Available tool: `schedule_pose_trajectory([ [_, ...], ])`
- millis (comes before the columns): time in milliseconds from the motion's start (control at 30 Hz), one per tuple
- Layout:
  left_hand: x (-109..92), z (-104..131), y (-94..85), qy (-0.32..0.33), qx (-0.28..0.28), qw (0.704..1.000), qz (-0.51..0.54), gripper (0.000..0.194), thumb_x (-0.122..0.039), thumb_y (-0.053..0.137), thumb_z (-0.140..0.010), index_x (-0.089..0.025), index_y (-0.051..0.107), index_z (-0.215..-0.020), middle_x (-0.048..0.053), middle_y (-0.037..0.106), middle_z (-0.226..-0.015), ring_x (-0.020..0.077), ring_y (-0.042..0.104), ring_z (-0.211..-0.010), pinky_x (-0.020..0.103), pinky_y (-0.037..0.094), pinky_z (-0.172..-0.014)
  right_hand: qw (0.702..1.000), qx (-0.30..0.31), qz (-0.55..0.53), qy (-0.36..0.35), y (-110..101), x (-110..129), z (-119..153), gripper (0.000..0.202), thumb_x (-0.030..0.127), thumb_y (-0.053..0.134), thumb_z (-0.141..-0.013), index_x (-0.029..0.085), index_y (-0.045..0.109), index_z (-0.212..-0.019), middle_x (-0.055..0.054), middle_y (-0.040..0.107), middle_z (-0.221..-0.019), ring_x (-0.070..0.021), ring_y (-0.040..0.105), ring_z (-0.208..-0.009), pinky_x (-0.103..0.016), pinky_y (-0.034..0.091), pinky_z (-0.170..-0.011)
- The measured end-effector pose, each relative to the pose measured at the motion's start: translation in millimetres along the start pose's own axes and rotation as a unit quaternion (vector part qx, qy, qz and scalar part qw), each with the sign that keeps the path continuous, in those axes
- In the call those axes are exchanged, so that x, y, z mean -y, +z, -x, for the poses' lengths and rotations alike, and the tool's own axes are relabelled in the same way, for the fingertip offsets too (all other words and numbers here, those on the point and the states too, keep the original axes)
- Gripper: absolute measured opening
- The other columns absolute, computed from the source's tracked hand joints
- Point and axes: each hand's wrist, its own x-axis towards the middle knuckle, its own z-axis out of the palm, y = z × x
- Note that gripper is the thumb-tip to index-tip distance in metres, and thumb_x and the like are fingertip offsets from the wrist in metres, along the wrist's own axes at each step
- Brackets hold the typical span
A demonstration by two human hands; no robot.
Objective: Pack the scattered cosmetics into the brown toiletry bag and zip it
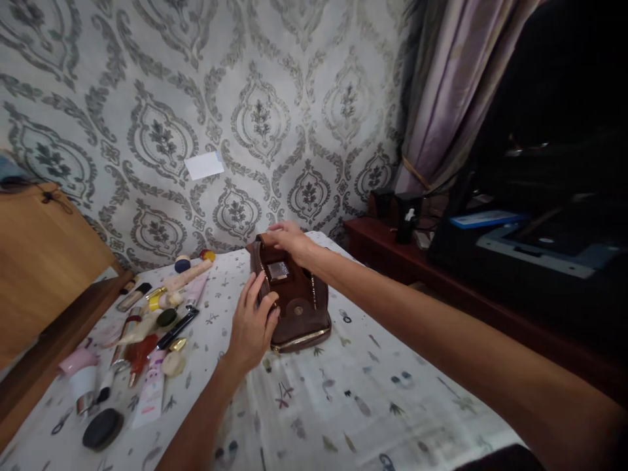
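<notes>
Brown leathery zip bag [301, 325] runs lengthwise 12-to-6 o'clock. Left hand [252, 324] spread on its 9-o'clock rim; right hand [290, 241] at 12, grip unclear.

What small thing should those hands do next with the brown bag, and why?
Perhaps the left hand should open the brown bag a little wider: it rests along the open side, while the right hand is at the far end.

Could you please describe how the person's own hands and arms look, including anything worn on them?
The left hand and right hand are bare, without gloves. The left forearm and right forearm show no sleeve, watch or bracelet. The right hand is slightly blurred, so small details such as rings cannot be told there.
</notes>
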Motion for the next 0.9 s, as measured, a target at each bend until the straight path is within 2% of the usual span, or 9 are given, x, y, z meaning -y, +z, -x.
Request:
schedule_pose_trajectory([
  [33, 0.3, 0.3, 0.1, 0.0, 0.001, 1.0, 0.001, 0.021, -0.019, 0.043, -0.099, -0.021, 0.053, -0.118, 0.016, 0.034, -0.154, 0.0304, 0.026, -0.147, 0.053, 0.038, -0.114, 1.0, -0.001, 0.0, -0.017, -10.2, 6.0, 7.6, 0.021, 0.016, 0.057, -0.084, 0.016, 0.064, -0.103, -0.003, 0.069, -0.086, -0.0163, 0.065, -0.079, -0.028, 0.051, -0.074],
  [133, 0.8, 0.9, -0.2, 0.002, 0.003, 1.0, 0.006, 0.023, -0.019, 0.043, -0.099, -0.02, 0.052, -0.119, 0.015, 0.032, -0.156, 0.0304, 0.025, -0.147, 0.054, 0.037, -0.114, 0.974, -0.029, 0.046, -0.219, -38.3, 16.0, 50.4, 0.015, 0.017, 0.053, -0.085, 0.016, 0.064, -0.095, -0.004, 0.069, -0.093, -0.0167, 0.064, -0.085, -0.029, 0.049, -0.079],
  [200, 1.0, 1.1, -0.9, 0.005, 0.001, 1.0, 0.01, 0.024, -0.018, 0.043, -0.098, -0.02, 0.051, -0.12, 0.016, 0.031, -0.156, 0.0303, 0.025, -0.147, 0.055, 0.037, -0.114, 0.95, -0.018, 0.084, -0.299, -48.9, 12.4, 90.1, 0.017, 0.021, 0.049, -0.092, 0.017, 0.064, -0.098, -0.004, 0.069, -0.09, -0.0166, 0.064, -0.082, -0.028, 0.049, -0.074],
  [300, 1.3, 1.2, -1.8, 0.015, -0.006, 1.0, 0.016, 0.025, -0.017, 0.044, -0.098, -0.02, 0.05, -0.122, 0.017, 0.032, -0.154, 0.0298, 0.024, -0.148, 0.054, 0.037, -0.114, 0.891, 0.056, 0.138, -0.429, -48.4, -10.0, 148.0, 0.019, 0.013, 0.045, -0.095, 0.018, 0.061, -0.103, -0.004, 0.067, -0.085, -0.0148, 0.061, -0.075, -0.026, 0.046, -0.068],
  [367, 1.3, 1.1, -2.0, 0.016, -0.006, 1.0, 0.017, 0.024, -0.017, 0.044, -0.098, -0.02, 0.05, -0.121, 0.017, 0.033, -0.153, 0.0293, 0.024, -0.148, 0.053, 0.037, -0.115, 0.846, 0.106, 0.166, -0.495, -38.9, -32.4, 177.5, 0.021, 0.009, 0.045, -0.093, 0.017, 0.059, -0.107, -0.001, 0.063, -0.072, -0.0139, 0.053, -0.061, -0.025, 0.041, -0.058],
  [500, 0.7, 1.2, -2.5, 0.008, -0.004, 1.0, 0.018, 0.023, -0.019, 0.045, -0.098, -0.02, 0.052, -0.121, 0.016, 0.034, -0.153, 0.03, 0.024, -0.148, 0.054, 0.035, -0.116, 0.832, 0.226, 0.193, -0.468, -11.6, -70.2, 208.7, 0.023, 0.009, 0.041, -0.092, 0.016, 0.061, -0.101, -0.002, 0.062, -0.066, -0.0156, 0.054, -0.06, -0.028, 0.039, -0.057],
  [633, 2.6, 2.9, -4.7, 0.008, 0.009, 1.0, 0.019, 0.028, -0.022, 0.046, -0.098, -0.022, 0.051, -0.125, 0.017, 0.035, -0.153, 0.0301, 0.022, -0.149, 0.054, 0.036, -0.115, 0.819, 0.363, 0.206, -0.393, 15.8, -79.4, 213.3, 0.023, 0.013, 0.044, -0.091, 0.018, 0.065, -0.099, -0.005, 0.067, -0.072, -0.0169, 0.061, -0.068, -0.028, 0.042, -0.066],
  [767, 15.8, 7.3, -7.4, 0.026, 0.034, 0.999, 0.022, 0.04, -0.03, 0.047, -0.099, -0.023, 0.04, -0.138, 0.017, 0.04, -0.151, 0.0295, 0.027, -0.148, 0.052, 0.036, -0.114, 0.841, 0.413, 0.129, -0.325, 43.8, -81.3, 210.4, 0.022, 0.017, 0.049, -0.089, 0.02, 0.069, -0.098, -0.006, 0.07, -0.079, -0.0176, 0.063, -0.075, -0.027, 0.045, -0.073],
  [900, 43.0, 13.1, -11.4, -0.004, 0.016, 1.0, 0.002, 0.044, -0.035, 0.046, -0.099, -0.021, 0.037, -0.14, 0.018, 0.052, -0.141, 0.0269, 0.047, -0.134, 0.045, 0.042, -0.107, 0.87, 0.428, 0.043, -0.24, 64.4, -92.8, 210.3, 0.023, 0.015, 0.052, -0.083, 0.018, 0.072, -0.095, -0.004, 0.07, -0.076, -0.0158, 0.062, -0.068, -0.026, 0.046, -0.072],
])
